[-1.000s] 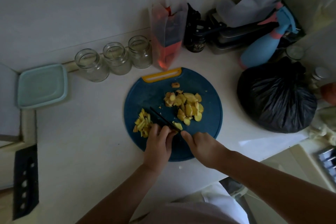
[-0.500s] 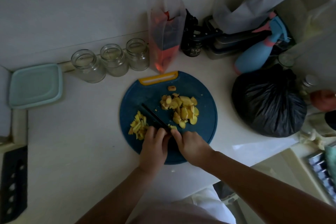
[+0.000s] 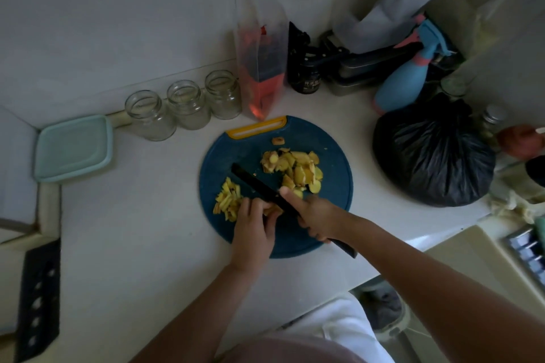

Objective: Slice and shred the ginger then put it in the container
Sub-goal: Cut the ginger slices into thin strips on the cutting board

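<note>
A round blue cutting board (image 3: 333,186) with a yellow handle slot lies on the white counter. A pile of yellow ginger slices (image 3: 295,169) sits on its right half, and a smaller heap of ginger shreds (image 3: 227,200) on its left. My right hand (image 3: 315,216) grips a black knife (image 3: 256,184), forefinger stretched along the blade, which points up-left across the board. My left hand (image 3: 253,224) pinches a few ginger slices against the board right beside the blade. A lidded pale green container (image 3: 73,147) stands at the far left.
Three open glass jars (image 3: 182,107) line the wall behind the board, with a red pouch (image 3: 262,68), a dark bottle and a blue spray bottle (image 3: 410,79) further right. A tied black bag (image 3: 430,153) sits right of the board. A dark cleaver (image 3: 38,300) lies at the left.
The knife blade has lifted and swung a little further over the board, and its handle end now shows below my right hand. My left hand keeps holding slices by the blade.
</note>
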